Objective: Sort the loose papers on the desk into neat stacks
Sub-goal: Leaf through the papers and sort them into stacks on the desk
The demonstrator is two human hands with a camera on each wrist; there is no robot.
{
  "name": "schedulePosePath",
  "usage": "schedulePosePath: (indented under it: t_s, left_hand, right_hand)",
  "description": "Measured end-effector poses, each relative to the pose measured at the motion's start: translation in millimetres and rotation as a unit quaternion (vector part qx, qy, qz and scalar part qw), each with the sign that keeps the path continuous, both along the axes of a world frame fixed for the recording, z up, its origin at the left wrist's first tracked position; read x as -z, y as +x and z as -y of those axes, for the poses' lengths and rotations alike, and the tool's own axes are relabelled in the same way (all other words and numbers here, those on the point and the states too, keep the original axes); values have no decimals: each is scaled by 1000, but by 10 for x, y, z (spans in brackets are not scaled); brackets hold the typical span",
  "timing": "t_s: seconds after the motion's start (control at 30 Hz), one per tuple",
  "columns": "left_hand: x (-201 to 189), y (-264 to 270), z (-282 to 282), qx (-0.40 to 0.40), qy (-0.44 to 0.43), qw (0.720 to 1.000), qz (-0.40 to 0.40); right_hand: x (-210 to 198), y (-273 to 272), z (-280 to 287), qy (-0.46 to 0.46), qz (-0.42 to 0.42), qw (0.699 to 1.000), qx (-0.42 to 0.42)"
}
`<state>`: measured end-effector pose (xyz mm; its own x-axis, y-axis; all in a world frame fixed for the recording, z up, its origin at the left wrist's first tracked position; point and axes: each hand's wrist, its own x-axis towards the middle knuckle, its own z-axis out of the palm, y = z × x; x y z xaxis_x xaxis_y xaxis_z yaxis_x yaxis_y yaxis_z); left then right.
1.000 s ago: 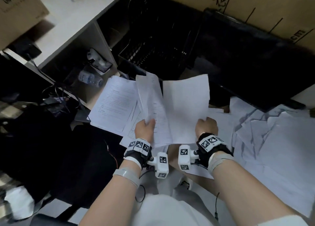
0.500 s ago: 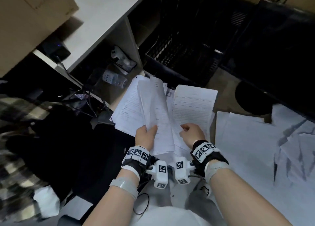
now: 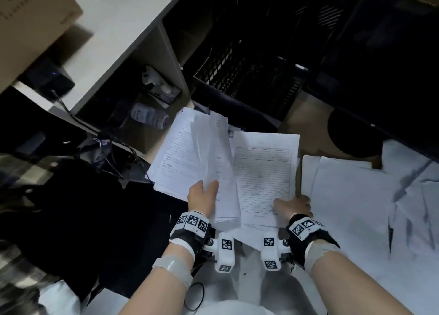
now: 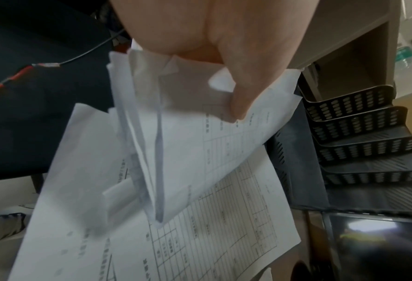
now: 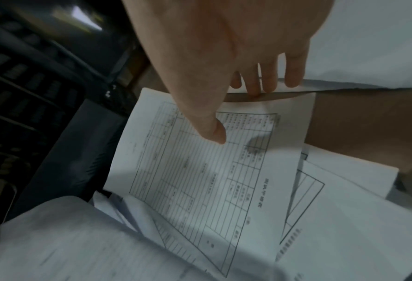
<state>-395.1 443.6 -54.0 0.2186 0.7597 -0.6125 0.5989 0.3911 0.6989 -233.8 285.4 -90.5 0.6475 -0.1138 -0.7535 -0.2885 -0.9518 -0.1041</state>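
**Left hand holding a sheaf while the right works the form sheet**

The left hand (image 3: pixel 202 196) is pinching a curled sheaf of white printed papers (image 3: pixel 217 170) at its near edge, thumb curled over the top sheet and fingers hidden beneath; the sheaf's long axis is running near to far. Just right of it, a white sheet printed with a ruled table (image 3: pixel 263 174) is lying flat on other papers on the brown desk (image 3: pixel 306 117), long axis also near to far. The right hand (image 3: pixel 295 204) is sitting at that sheet's near right corner, thumb lying on its face, fingers loosely spread and reaching past its right edge toward a spread of loose white sheets (image 3: pixel 356 196). The right hand is the nearer one to the form, so any squaring-up probably falls to it.
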Motion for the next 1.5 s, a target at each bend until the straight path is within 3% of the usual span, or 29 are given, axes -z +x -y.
schedulePosePath:
  t_s: [0.23, 0.37, 0.47, 0.63, 0.73, 0.8, 0.87, 0.93, 1.03, 1.33, 1.5]
  left_hand:
    - [230, 11, 180, 25, -46, 998, -34]
    - [307, 46, 265, 32, -52, 997, -37]
    - [256, 89, 250, 38, -50, 998, -31]
    - [135, 93, 219, 31, -4, 999, -13]
    - [25, 78, 178, 47, 22, 999, 5]
    - [-58, 76, 179, 49, 31, 998, 12]
    - [-140, 88, 204, 54, 28, 998, 21]
    - [-233, 114, 253, 62, 4, 997, 41]
    - [-317, 167, 346, 70, -14, 994, 81]
    - [-347, 140, 374, 19, 48, 997, 59]
    - [-330, 82, 316, -8, 72, 995, 64]
  right_hand:
    - [206, -83, 149, 8, -3, 1000, 19]
    - [286, -130, 250, 60, 14, 997, 46]
    - [217, -102, 341, 102, -1, 995, 16]
    - [-28, -149, 432, 96, -64, 993, -31]
    - [-158, -202, 369, 119, -88, 989, -19]
    - [-259, -183, 297, 109, -42, 993, -19]
    - [-390, -136, 217, 168, 19, 986, -13]
    - [-535, -115, 135, 299, -2, 954, 31]
    - [-693, -163, 58, 376, -49, 925, 23]
    - [-684, -20, 476, 315, 148, 935, 64]
    - [-874, -16, 546, 284, 162, 945, 4]
